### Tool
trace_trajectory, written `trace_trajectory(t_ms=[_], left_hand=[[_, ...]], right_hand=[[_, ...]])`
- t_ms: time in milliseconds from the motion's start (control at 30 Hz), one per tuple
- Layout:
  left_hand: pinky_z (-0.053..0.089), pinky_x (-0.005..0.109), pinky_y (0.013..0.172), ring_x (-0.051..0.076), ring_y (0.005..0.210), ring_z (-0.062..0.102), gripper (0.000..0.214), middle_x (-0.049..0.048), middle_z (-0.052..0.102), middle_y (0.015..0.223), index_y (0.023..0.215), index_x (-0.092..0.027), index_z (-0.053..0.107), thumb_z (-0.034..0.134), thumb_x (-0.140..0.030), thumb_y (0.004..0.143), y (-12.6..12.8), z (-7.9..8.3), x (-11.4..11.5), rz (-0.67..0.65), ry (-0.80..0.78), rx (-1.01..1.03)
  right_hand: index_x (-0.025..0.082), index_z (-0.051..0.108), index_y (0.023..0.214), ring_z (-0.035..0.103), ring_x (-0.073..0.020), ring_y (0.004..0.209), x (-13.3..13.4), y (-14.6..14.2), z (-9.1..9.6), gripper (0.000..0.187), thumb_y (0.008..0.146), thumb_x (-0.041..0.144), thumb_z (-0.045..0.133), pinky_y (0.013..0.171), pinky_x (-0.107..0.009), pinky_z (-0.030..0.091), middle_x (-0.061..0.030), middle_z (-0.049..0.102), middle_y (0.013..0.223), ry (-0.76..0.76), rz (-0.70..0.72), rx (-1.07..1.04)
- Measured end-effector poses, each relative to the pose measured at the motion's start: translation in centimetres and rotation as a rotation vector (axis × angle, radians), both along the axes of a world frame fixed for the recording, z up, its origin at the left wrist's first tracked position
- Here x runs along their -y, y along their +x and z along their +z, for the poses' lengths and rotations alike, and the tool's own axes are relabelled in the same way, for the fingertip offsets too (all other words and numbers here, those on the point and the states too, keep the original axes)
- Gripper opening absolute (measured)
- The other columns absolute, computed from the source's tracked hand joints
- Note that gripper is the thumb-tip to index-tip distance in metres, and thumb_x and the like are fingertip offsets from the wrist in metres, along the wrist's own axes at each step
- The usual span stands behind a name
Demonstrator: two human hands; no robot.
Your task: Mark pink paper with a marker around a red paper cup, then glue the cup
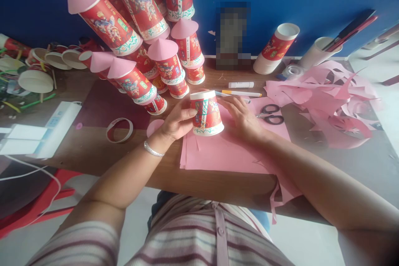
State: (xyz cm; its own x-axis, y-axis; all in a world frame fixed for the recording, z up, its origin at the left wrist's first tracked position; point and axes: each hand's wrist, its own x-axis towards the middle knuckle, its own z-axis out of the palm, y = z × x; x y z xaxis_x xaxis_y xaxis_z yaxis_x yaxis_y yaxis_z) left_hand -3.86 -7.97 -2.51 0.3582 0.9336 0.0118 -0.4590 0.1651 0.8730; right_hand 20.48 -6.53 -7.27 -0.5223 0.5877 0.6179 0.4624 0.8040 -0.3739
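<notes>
My left hand [180,121] grips a red patterned paper cup [206,117], held upside down with its wide rim at the bottom. Green marker lines run along the rim and down one white strip of it. Beside the cup, my right hand [242,117] lies over a stack of pink paper [224,156], fingers stretched out. Its fingertips are at a light-coloured marker [246,100] partly hidden by them; I cannot tell if they touch it. Close by are a yellow-ended marker [241,93], a glue stick [241,85] and scissors [272,114].
Red cup towers with pink cone tops [162,60] stand at the back left. Pink paper scraps [336,99] pile up on the right. A cup stack [276,50], tape roll [292,72] and pen holder [318,52] stand behind. A paper ring [119,130] and power strip [59,129] lie left.
</notes>
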Motion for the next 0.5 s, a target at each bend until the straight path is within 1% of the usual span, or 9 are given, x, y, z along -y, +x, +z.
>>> trace_trajectory(t_ms=[167,333,433,500], left_hand=[[0.062,0.053,0.109,0.034,0.113,0.078,0.056,0.0047,0.077,0.096,0.118,-0.023,0.074,0.094,-0.048,0.072,-0.05,-0.05,-0.08,0.007,0.007,0.003],[0.062,0.052,0.107,0.034,0.117,0.075,0.059,0.0081,0.079,0.112,0.122,-0.025,0.073,0.094,-0.051,0.073,-0.29,-0.53,-0.35,-0.014,0.057,-0.070],[0.061,0.049,0.104,0.032,0.117,0.074,0.065,0.0092,0.077,0.119,0.127,-0.025,0.069,0.095,-0.051,0.074,-0.37,-0.84,-0.51,-0.027,0.118,-0.154],[0.061,0.045,0.102,0.029,0.113,0.073,0.068,0.0090,0.075,0.120,0.131,-0.024,0.065,0.096,-0.047,0.075,-0.37,-0.93,-0.52,-0.047,0.199,-0.253]], right_hand=[[0.026,0.053,0.162,0.070,-0.0342,0.126,-0.22,0.18,-0.10,0.061,0.103,0.017,0.063,0.107,-0.060,0.061,-0.0149,0.072,0.143,-0.008,0.001,0.007],[0.026,0.064,0.151,0.071,-0.0326,0.122,-0.12,0.21,-0.10,0.046,0.105,0.023,0.061,0.104,-0.057,0.063,-0.0126,0.075,0.137,-0.033,-0.007,0.016],[0.025,0.070,0.143,0.071,-0.0337,0.121,-0.24,0.49,0.00,0.040,0.105,0.024,0.061,0.103,-0.057,0.063,-0.0119,0.077,0.133,-0.085,-0.130,0.018],[0.024,0.073,0.139,0.071,-0.0345,0.119,-0.61,0.88,-0.02,0.038,0.104,0.023,0.060,0.101,-0.056,0.064,-0.0120,0.078,0.128,-0.116,-0.229,0.014]])
